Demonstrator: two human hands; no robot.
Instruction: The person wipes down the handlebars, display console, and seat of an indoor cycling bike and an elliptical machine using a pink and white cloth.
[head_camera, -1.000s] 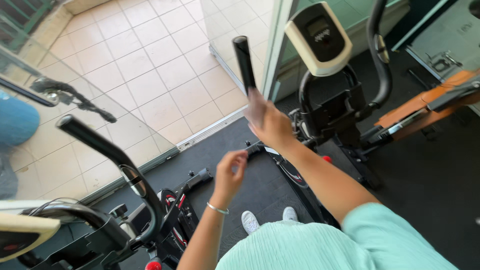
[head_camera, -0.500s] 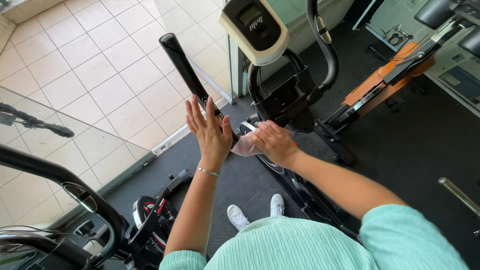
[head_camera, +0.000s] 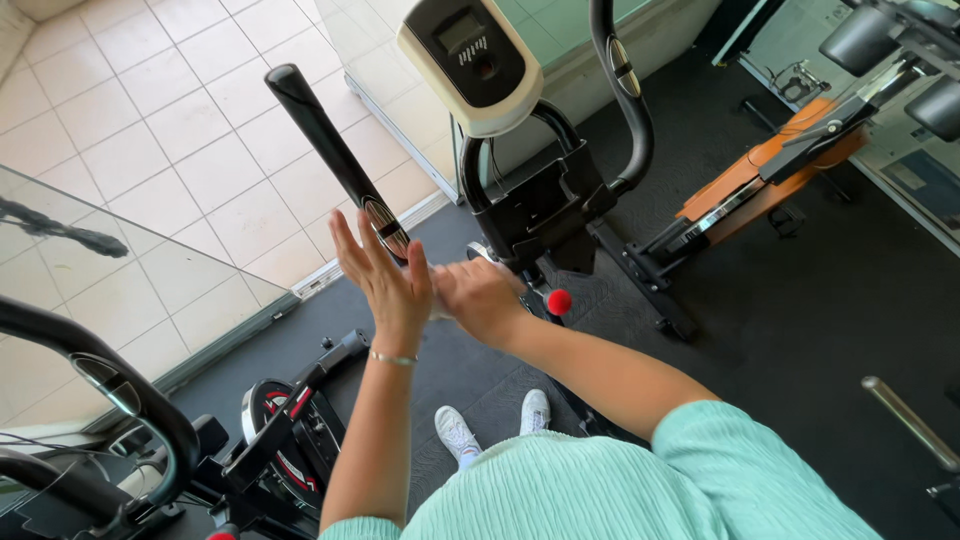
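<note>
1. The black handlebar (head_camera: 330, 155) of the elliptical trainer (head_camera: 540, 205) runs on a long slant, its capped tip toward eleven o'clock and its lower end toward five o'clock, where it passes behind the left hand.
2. The left hand (head_camera: 385, 275) is raised with fingers spread wide and palm open; it holds nothing, and the bar sits just behind its fingers.
3. The right hand (head_camera: 480, 298) lies at three o'clock from the left, touching its palm; its grip cannot be told.
4. The left hand is nearer the bar.

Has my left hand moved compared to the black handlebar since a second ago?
Yes. The left hand rose from below the handlebar to its lower end, fingers open, beside the right hand.
</note>
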